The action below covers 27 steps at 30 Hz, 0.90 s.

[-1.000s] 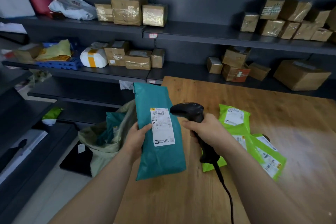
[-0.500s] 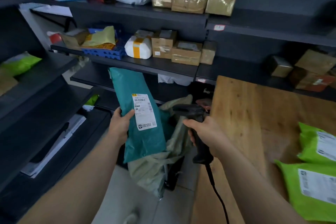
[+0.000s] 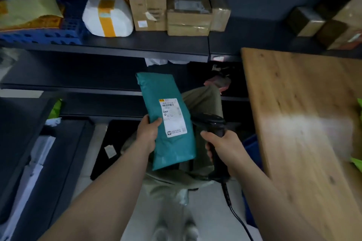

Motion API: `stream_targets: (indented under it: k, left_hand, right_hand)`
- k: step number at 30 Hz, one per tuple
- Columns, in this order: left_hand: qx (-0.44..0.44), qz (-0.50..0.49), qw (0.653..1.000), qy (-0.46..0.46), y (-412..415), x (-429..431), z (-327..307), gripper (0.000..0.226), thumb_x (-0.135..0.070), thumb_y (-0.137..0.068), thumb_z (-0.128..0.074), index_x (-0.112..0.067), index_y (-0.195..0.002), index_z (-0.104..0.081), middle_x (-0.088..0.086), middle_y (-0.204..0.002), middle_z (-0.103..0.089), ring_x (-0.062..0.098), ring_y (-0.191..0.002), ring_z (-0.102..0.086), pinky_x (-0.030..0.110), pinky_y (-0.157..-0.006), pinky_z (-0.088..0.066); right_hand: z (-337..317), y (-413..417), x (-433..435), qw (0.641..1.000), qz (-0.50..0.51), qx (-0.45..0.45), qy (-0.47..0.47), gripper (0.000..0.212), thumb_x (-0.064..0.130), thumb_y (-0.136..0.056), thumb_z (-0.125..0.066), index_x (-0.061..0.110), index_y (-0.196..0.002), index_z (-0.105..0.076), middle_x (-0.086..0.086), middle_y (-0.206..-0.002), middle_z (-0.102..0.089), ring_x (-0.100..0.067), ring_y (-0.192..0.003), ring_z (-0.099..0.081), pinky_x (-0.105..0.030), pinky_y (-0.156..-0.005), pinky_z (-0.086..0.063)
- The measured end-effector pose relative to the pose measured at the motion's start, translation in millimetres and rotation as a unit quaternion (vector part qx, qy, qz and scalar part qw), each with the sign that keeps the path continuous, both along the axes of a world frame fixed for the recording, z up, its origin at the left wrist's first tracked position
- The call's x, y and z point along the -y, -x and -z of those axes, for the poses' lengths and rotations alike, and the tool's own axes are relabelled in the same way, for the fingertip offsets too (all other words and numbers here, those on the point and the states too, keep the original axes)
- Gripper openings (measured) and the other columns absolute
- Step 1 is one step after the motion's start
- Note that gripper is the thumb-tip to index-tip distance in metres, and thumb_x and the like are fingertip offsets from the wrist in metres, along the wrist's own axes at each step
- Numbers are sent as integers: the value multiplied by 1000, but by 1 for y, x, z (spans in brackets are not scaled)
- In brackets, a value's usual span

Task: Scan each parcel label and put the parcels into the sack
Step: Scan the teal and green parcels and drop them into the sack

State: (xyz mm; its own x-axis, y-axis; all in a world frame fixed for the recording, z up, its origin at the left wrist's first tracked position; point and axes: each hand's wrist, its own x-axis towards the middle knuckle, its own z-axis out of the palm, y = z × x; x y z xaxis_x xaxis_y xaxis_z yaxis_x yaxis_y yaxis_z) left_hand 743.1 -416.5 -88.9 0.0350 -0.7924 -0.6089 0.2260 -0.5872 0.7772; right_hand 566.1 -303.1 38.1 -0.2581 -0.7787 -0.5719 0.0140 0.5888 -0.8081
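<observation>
My left hand grips the left edge of a teal parcel whose white label faces up. The parcel hangs over the grey-green sack on the floor, its lower end near the sack's mouth. Just to the right of the parcel, my right hand holds a black corded barcode scanner. Slivers of green parcels show at the right edge of the wooden table.
Dark shelves run behind and to the left, carrying cardboard boxes, a white wrapped parcel and a blue crate. A blue bin stands under the table's left edge. The floor is pale.
My view has swung left and down, away from the table toward the sack. The teal parcel has moved from above the table to above the sack, and the scanner has followed beside it.
</observation>
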Motion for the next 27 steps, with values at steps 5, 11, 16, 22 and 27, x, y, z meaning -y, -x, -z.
stream_targets:
  k: [5, 11, 16, 22, 27]
  left_hand:
    - [51, 68, 995, -56, 16, 2, 79, 31, -9, -95, -58, -6, -125, -55, 17, -118, -66, 35, -102, -65, 53, -90, -53]
    - [25, 102, 991, -78, 22, -6, 137, 37, -14, -99, -51, -2, -134, -50, 23, -129, -58, 38, -110, -60, 43, -85, -51]
    - [171, 147, 973, -55, 16, -16, 121, 36, -16, -98, -53, 3, -129, -54, 11, -122, -61, 29, -105, -61, 22, -75, -50]
    - [321, 319, 891, 41, 4, -35, 50, 39, -20, -97, -53, 9, -123, -53, 21, -125, -60, 33, -112, -58, 34, -91, -45]
    - [413, 401, 787, 221, 2, -61, -40, 35, -26, -98, -51, -9, -127, -60, 5, -125, -62, 23, -113, -58, 33, -94, -47]
  right_hand:
    - [42, 8, 16, 1000, 22, 5, -21, 21, 17, -92, -65, 7, -75, -57, -7, -59, -54, -16, -47, -49, -29, -46, -41]
    - [75, 18, 19, 1000, 14, -7, -17, 23, 18, -91, -66, 11, -73, -55, -4, -56, -55, -14, -44, -49, -28, -45, -41]
    - [71, 16, 17, 1000, 7, -1, -13, 26, 18, -92, -66, 10, -70, -54, -6, -57, -55, -15, -44, -48, -30, -47, -41]
    - [32, 8, -5, 1000, -1, -11, 2, 27, 17, -92, -65, 7, -70, -53, -6, -54, -53, -15, -42, -47, -27, -44, -39]
    - [-20, 12, -54, 997, 13, -58, 47, 32, 17, -92, -66, 7, -64, -53, -6, -51, -51, -12, -37, -44, -21, -41, -37]
